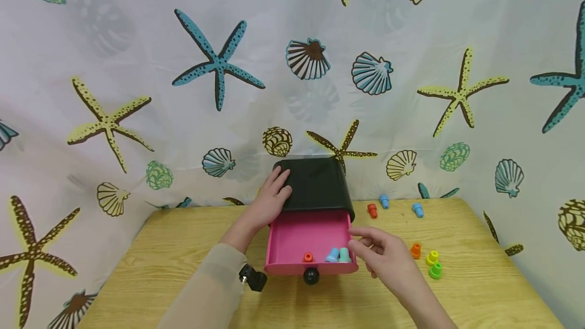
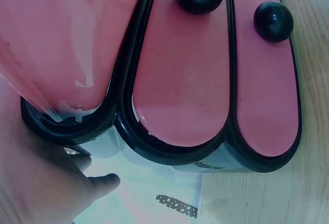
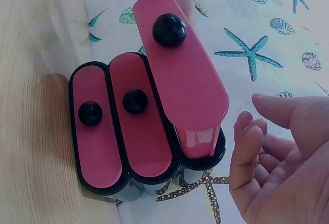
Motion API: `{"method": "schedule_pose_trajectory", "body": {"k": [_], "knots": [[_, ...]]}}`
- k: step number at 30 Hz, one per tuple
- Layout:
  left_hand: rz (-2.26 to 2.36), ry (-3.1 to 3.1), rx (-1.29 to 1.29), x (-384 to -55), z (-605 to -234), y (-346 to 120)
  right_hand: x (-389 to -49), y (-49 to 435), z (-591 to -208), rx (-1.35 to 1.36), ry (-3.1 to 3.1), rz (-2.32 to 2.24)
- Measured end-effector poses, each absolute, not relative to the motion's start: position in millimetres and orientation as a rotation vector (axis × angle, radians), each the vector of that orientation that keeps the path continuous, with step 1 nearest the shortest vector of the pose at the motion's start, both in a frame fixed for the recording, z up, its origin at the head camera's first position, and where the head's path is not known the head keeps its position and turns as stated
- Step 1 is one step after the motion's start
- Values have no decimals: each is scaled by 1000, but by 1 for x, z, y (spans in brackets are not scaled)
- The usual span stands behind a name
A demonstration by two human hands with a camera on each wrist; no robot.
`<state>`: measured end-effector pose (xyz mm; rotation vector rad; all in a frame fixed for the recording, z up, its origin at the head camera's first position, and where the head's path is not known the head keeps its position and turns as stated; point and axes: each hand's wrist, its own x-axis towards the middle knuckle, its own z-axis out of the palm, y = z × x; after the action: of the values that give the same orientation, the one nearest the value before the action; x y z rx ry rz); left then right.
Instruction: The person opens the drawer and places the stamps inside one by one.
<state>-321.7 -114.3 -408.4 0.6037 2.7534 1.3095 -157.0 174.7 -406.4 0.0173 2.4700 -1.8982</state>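
A black cabinet with three pink drawers and round black knobs stands on the table. Its top drawer is pulled out. Inside lie a red peg, a light blue peg and a teal peg. The middle drawer and bottom drawer are closed. My left hand rests on the cabinet's top left edge, fingers extended. Just beside the open drawer's right wall hovers my right hand, fingers loosely bent and nothing held; the right wrist view shows a gap between it and the drawer.
On the wooden table, right of the cabinet, stand several small pegs: a red one, blue ones, an orange one, a yellow one and a green one. A patterned curtain hangs behind.
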Motion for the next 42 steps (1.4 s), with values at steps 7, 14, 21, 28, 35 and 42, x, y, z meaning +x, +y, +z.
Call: {"method": "schedule_pose_trajectory", "body": {"k": [7,14,21,28,35,42], "knots": [[1301,2752,593,-323,-407,-115,-152,177,-404,75,2488,-1850],[1301,2756,582,-317,-399,-114,-145,178,-402,93,2486,-1819],[1297,2754,580,-315,-398,-114,-136,176,-402,104,2445,-1832],[1295,2762,570,-316,-401,-113,-128,173,-403,111,2419,-1832],[1300,2762,581,-314,-399,-113,-119,172,-409,-3,2401,-1794],[1292,2758,579,-322,-409,-114,-115,169,-416,-95,2314,-1785]]}}
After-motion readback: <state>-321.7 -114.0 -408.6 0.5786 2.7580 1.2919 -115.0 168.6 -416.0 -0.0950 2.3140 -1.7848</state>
